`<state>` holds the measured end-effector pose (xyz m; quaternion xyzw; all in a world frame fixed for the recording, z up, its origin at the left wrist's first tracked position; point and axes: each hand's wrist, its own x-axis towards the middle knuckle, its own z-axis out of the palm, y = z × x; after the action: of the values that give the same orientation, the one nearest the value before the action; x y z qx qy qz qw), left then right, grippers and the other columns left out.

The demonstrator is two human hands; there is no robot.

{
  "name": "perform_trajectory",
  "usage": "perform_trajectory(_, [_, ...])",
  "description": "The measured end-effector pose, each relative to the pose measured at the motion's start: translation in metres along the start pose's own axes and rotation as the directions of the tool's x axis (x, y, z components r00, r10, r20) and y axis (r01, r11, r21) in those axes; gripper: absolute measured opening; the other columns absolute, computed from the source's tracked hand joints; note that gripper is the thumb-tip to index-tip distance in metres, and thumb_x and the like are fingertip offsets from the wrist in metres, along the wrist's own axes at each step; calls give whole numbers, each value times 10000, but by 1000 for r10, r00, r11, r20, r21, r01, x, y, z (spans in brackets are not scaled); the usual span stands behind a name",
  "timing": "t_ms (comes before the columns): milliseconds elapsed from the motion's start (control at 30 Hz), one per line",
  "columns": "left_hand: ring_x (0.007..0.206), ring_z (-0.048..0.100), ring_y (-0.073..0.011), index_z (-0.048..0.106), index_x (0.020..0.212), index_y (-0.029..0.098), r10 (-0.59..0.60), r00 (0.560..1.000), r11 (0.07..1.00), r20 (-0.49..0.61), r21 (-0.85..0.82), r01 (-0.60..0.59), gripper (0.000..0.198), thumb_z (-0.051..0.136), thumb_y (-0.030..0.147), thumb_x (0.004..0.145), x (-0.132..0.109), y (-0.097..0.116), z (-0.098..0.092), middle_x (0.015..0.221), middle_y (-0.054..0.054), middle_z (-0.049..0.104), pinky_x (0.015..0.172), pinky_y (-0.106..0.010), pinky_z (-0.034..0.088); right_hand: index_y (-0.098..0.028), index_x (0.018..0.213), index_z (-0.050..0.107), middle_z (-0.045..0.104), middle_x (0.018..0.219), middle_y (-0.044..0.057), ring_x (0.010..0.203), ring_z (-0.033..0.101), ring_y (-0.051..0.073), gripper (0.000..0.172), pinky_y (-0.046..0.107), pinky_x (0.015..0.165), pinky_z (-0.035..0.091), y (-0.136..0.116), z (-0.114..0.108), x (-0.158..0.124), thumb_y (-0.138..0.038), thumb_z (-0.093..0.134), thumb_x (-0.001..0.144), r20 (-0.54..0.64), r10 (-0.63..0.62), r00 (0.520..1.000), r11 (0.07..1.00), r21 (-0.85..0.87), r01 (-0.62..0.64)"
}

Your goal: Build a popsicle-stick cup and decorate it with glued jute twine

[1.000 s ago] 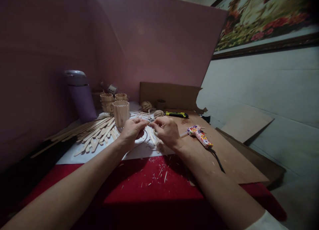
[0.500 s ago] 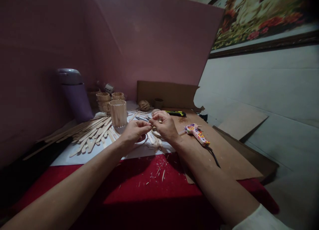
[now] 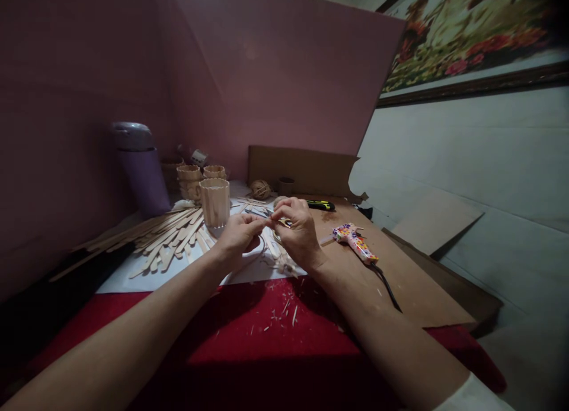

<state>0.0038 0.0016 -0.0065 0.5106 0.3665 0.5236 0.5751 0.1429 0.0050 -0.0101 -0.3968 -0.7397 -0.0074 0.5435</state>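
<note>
My left hand (image 3: 240, 235) and my right hand (image 3: 297, 228) meet at the fingertips over the white paper (image 3: 120, 279). Both are closed in a pinch. Whatever lies between the fingers is too small to make out. Scissors (image 3: 256, 212) lie just behind the hands, partly covered by them. Under my right hand are some wooden sticks (image 3: 281, 258). A cup made of wooden sticks (image 3: 215, 203) stands left of and beyond my left hand, next to a fan of loose craft sticks (image 3: 171, 236).
A flowered glue gun (image 3: 355, 242) lies on the cardboard sheet (image 3: 409, 280) at the right. Behind stand a yellow-black utility knife (image 3: 320, 205), a ball of twine (image 3: 260, 190) and a purple bottle (image 3: 144, 179). Wood splinters (image 3: 293, 313) litter the red cloth (image 3: 249, 340).
The whole view has shifted slightly, so things appear a little farther right. My right hand has turned a little at the fingertips; both hands stay together in their pinch.
</note>
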Motion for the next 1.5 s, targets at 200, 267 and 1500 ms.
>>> perform_trajectory(200, [308, 241, -14, 555, 610, 145, 51, 997, 996, -52, -69, -55, 241, 758, 272, 584, 2, 2, -1, 404, 109, 342, 331, -177, 118, -208, 634, 562, 594, 686, 10, 726, 539, 189, 158, 325, 704, 421, 7, 5, 2, -206, 651, 764, 71, 269, 960, 940, 197, -278])
perform_trajectory(267, [314, 233, -13, 563, 626, 141, 48, 998, 995, -30, -88, -51, 233, 758, 261, 587, 0, 3, -1, 406, 110, 343, 332, -175, 119, -205, 626, 558, 563, 628, -8, 631, 512, 163, 157, 300, 623, 410, 11, 6, 4, -243, 647, 750, 130, 364, 922, 876, 288, -387])
perform_trajectory(1500, [292, 184, -17, 377, 514, 206, -106, 984, 988, -141, -123, 89, 259, 616, 173, 609, -1, 3, 3, 386, 115, 278, 297, -178, 98, -237, 779, 360, 568, 452, -91, 290, 499, 92, 126, 141, 274, 315, -9, 2, -2, -240, 463, 852, 438, 354, 827, 731, 422, -536])
